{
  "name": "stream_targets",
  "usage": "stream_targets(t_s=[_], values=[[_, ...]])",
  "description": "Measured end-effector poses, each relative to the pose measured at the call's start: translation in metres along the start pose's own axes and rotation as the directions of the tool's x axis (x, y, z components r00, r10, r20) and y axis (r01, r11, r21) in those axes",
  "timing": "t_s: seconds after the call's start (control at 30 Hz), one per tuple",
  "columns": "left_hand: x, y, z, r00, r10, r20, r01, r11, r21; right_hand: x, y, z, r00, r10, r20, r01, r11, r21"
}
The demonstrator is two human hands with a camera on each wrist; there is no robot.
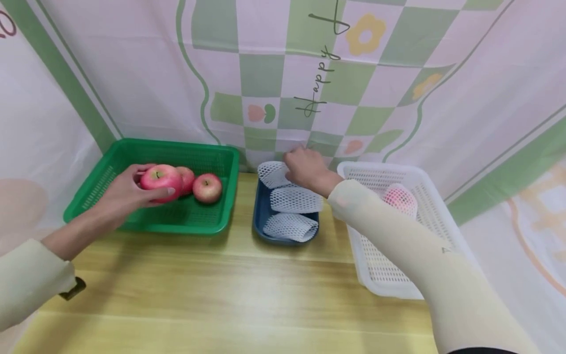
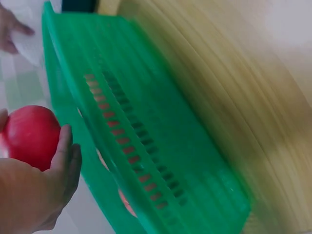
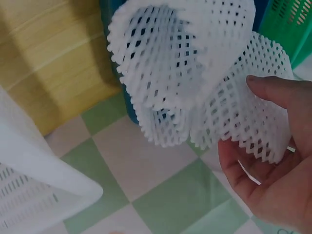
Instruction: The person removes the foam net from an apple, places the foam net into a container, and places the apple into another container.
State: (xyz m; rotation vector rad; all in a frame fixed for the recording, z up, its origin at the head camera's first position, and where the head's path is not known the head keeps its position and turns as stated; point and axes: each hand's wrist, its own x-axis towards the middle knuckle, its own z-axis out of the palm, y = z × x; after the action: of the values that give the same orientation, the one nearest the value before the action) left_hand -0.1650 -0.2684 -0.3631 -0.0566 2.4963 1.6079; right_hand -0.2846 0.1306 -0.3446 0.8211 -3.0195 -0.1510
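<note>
My left hand (image 1: 123, 189) grips a red apple (image 1: 162, 182) above the green basket (image 1: 177, 228), thumb along its near side. Two more apples show plainly in that basket, one at the right (image 1: 207, 188) and one partly behind the held apple; another is mostly hidden by my fingers. At the far end of a dark blue tray (image 1: 287, 241), my right hand (image 1: 308, 168) pinches a white foam net sleeve (image 1: 269, 174). In the right wrist view, thumb and fingers lie on either side of this sleeve (image 3: 258, 102). Two other foam net sleeves (image 1: 295, 199) lie nearer in the tray.
At the right stands a white basket (image 1: 363, 265) holding an apple in a foam net (image 1: 400, 198), with my right forearm crossing over it. A checked curtain (image 1: 305, 73) hangs behind the containers. The wooden table (image 1: 239, 295) extends toward me.
</note>
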Motion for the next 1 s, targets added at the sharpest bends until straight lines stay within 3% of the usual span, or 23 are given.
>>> stream_targets(t_s=[0.23,0.47,0.57,0.7,1.0], values=[[0.013,-0.023,-0.022,0.998,-0.047,-0.037,0.05,0.995,0.084,0.0,-0.002,0.008,0.998,-0.058,-0.008,0.057,0.998,-0.03],[0.023,-0.038,-0.034,0.996,-0.092,-0.013,0.093,0.995,0.046,-0.002,-0.002,0.007,0.997,-0.069,-0.018,0.068,0.998,-0.017],[0.024,-0.04,-0.037,0.993,-0.115,-0.024,0.117,0.981,0.152,-0.003,-0.002,0.005,0.998,-0.063,-0.016,0.063,0.998,-0.002],[0.025,-0.043,-0.041,0.99,-0.139,-0.033,0.143,0.944,0.298,-0.005,-0.001,0.001,0.998,-0.058,-0.009,0.058,0.998,0.01],[0.028,-0.05,-0.048,0.985,-0.174,-0.022,0.171,0.926,0.336,-0.017,0.007,-0.013,0.999,-0.044,-0.009,0.045,0.998,0.053]])
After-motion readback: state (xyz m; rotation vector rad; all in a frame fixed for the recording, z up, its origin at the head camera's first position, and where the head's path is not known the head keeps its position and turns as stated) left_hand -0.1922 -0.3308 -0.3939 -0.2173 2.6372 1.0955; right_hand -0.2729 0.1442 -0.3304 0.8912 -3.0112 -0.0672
